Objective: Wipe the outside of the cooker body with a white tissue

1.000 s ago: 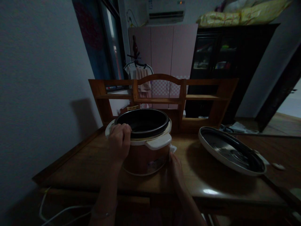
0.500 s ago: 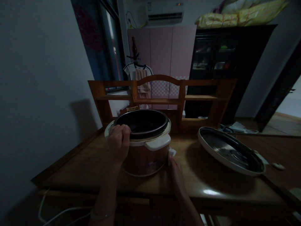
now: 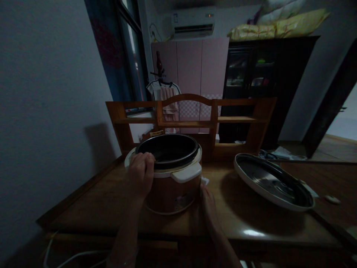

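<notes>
Left hand (image 3: 141,173) grips the cooker (image 3: 163,193) up top; right hand (image 3: 208,204) pinches tissue (image 3: 205,181) at its side, wiping apparently unfinished; lid (image 3: 267,182) off, rightward.

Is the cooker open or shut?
The cooker is open: its inner pot is uncovered and the lid lies apart, to the right.

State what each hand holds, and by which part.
Left hand: the cooker, by its near-left rim. Right hand: a white cloth or tissue, by its near end; it is partly hidden.
</notes>
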`<state>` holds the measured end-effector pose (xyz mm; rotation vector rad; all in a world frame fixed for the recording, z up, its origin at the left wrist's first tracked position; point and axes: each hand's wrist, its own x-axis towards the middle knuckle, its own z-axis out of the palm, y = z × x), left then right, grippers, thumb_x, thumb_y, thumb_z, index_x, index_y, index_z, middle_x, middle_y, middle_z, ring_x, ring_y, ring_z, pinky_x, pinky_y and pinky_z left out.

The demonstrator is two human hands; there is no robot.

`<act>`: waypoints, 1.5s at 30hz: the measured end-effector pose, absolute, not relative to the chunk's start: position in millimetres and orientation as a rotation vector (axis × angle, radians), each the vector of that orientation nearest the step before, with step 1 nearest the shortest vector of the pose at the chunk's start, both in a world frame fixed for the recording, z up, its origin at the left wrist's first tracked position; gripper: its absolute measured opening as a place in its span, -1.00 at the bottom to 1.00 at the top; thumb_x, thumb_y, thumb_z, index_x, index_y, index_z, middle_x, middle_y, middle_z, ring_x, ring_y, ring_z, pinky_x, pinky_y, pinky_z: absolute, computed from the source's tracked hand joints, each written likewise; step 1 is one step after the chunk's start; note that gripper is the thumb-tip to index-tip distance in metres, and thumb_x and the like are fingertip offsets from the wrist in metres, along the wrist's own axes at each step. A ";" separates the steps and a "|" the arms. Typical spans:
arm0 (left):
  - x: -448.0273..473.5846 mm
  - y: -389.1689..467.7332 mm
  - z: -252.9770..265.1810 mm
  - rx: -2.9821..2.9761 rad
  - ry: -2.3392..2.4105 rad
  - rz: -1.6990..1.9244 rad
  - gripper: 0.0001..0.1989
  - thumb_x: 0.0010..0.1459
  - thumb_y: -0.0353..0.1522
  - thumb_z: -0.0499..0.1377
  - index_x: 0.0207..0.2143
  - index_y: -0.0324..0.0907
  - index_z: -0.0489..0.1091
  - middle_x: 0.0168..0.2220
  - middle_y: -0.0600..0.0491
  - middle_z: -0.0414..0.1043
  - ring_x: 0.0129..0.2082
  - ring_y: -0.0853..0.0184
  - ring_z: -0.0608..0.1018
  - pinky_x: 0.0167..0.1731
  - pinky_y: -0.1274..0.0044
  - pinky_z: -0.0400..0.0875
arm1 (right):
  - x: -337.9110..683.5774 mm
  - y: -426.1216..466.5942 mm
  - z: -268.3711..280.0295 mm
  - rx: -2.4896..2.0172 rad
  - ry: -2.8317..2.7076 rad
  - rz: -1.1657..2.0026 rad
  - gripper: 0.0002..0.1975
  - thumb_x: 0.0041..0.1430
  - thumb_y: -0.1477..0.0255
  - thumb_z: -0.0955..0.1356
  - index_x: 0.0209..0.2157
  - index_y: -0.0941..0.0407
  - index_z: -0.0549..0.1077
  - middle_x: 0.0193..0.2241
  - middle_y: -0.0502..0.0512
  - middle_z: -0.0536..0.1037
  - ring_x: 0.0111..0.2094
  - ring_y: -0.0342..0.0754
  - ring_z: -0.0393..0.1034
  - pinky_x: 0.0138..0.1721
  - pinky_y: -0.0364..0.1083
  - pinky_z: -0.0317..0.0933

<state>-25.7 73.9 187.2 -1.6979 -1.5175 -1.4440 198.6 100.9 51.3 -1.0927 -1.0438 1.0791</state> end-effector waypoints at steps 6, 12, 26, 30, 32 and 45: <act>-26.7 74.9 186.2 -1.700 -1.506 -1.446 -0.68 0.36 -0.29 -0.14 -0.44 -0.09 0.25 -0.43 0.05 0.36 -0.29 0.25 0.41 -0.15 0.37 0.24 | 198.2 74.7 47.9 -1.179 -1.020 1.114 -0.35 0.04 -0.10 0.35 -0.05 0.12 0.58 0.01 0.17 0.57 0.16 0.21 0.31 0.19 0.09 0.12; -25.6 72.6 187.1 -1.699 -1.527 -1.441 -0.68 0.36 -0.30 -0.14 -0.44 -0.09 0.25 -0.43 0.06 0.33 -0.30 0.26 0.39 -0.16 0.37 0.22 | 193.9 55.9 45.0 -1.136 -1.123 1.147 -0.34 0.11 -0.10 0.31 0.08 0.06 0.49 0.17 0.09 0.43 0.29 0.12 0.14 0.32 0.05 -0.06; -25.9 73.2 187.6 -1.708 -1.529 -1.445 -0.68 0.36 -0.29 -0.13 -0.45 -0.09 0.24 -0.43 0.05 0.35 -0.30 0.25 0.40 -0.17 0.38 0.22 | 198.8 75.2 53.0 -1.069 -1.097 1.166 -0.36 0.11 -0.05 0.34 0.09 0.07 0.48 0.19 0.09 0.41 0.28 0.14 0.16 0.31 0.08 -0.07; -26.4 73.6 187.0 -1.699 -1.526 -1.438 -0.68 0.36 -0.29 -0.14 -0.45 -0.09 0.25 -0.43 0.05 0.35 -0.31 0.26 0.39 -0.16 0.37 0.22 | 198.1 72.5 44.2 -1.130 -1.044 1.159 -0.37 0.06 -0.07 0.36 0.03 0.05 0.53 0.13 0.09 0.47 0.25 0.15 0.21 0.28 0.06 0.00; -26.0 73.4 187.3 -1.713 -1.521 -1.433 -0.67 0.36 -0.30 -0.14 -0.45 -0.09 0.25 -0.44 0.06 0.34 -0.33 0.26 0.39 -0.16 0.37 0.22 | 196.7 69.0 42.6 -1.151 -1.027 1.167 -0.35 0.04 -0.09 0.36 0.01 0.07 0.55 0.11 0.11 0.49 0.23 0.18 0.23 0.28 0.08 0.00; -26.0 73.4 187.2 -1.709 -1.517 -1.444 -0.69 0.36 -0.31 -0.13 -0.45 -0.09 0.24 -0.44 0.06 0.33 -0.33 0.26 0.38 -0.17 0.37 0.21 | 193.0 65.5 45.5 -1.119 -1.024 1.176 -0.34 0.07 -0.06 0.35 0.10 0.05 0.48 0.19 0.07 0.40 0.29 0.14 0.15 0.31 0.09 -0.05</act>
